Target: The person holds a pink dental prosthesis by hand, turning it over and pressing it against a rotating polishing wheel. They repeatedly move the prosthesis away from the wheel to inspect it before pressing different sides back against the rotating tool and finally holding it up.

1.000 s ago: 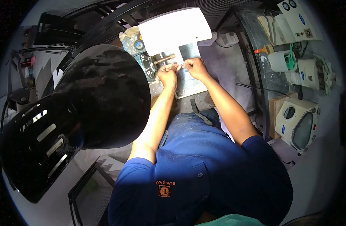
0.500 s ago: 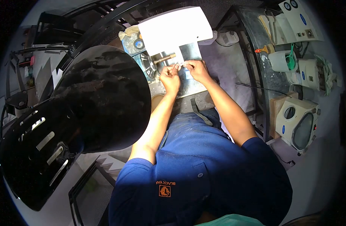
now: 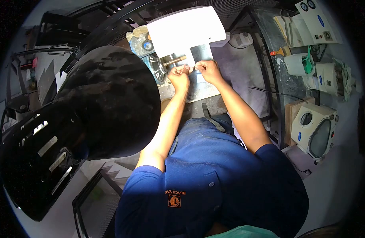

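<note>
Piece: small, pale, too small to identify. It is pinched between the fingertips of both hands, just under the lower edge of the white hood and just right of the spindle tip. Contact with the spindle: cannot tell.

Left hand: fingers curled, closed on the piece's left end, knuckles just below the spindle.
Right hand: fingers curled, closed on the right end. The two hands are together, fingertips meeting at the piece.

Both hands are over the metal plate, which lies flat on the left part of the tabletop and reaches its near edge. The spindle is brass-coloured and points right out of a round dark housing at the plate's left edge. The hood sits at the far edge, directly above the hands.

Right of the plate there is bare grey tabletop, with a black cable across it and a white bottle near the far edge.

At the right edge is a dark glossy strip, with an orange-handled tool on it. Beyond that stand a white cup holding a green tool and a white box with a round window.

A large black shade fills the left of the view, well apart from the hands.
</note>
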`<state>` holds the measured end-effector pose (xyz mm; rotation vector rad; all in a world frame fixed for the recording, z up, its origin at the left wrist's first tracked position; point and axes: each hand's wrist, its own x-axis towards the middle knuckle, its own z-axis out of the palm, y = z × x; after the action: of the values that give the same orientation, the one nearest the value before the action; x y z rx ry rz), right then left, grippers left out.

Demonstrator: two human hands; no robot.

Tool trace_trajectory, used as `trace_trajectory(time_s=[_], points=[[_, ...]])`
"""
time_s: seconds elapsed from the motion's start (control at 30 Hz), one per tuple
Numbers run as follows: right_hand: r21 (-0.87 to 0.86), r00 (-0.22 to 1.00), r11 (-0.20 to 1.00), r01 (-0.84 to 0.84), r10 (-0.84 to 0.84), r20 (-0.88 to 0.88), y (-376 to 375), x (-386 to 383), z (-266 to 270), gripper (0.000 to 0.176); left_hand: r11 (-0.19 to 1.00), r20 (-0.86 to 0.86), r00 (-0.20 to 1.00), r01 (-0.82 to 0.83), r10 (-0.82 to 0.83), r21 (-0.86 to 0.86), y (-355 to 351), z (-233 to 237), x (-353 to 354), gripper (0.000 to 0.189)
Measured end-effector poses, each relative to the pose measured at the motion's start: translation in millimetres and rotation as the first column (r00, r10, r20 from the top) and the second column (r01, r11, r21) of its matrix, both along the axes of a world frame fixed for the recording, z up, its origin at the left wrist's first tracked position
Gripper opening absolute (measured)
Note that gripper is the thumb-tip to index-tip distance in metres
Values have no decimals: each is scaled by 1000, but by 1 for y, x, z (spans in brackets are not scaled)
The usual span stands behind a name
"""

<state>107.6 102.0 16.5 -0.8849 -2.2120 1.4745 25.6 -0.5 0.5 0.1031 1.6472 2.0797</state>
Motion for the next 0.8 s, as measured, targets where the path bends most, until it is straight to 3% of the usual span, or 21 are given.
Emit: trace_trajectory(time_s=[0.17,0.37,0.47,0.63,0.7,0.8], points=[[11,996,1000,-27,26,90,2,1,3,9,999,58,998,-33,30,42,3,-1,1,7],[-6,995,1000,24,-24,-93,0,-1,-6,11,1000,31,999,-6,7,-20,2,3,0,7],[75,999,997,-21,17,51,4,0,-4,9,998,73,997,-41,38,38,1,-1,-3,6],[-43,993,998,43,-47,-112,0,-2,-5,7,1000,62,998,-13,13,-3,3,6,-1,6],[2,994,999,-33,32,105,6,-1,-2,9,998,105,994,-43,39,36,5,5,-1,7],[-4,998,1000,-17,17,58,1,2,1,9,999,85,996,-32,30,24,0,6,-2,7]])
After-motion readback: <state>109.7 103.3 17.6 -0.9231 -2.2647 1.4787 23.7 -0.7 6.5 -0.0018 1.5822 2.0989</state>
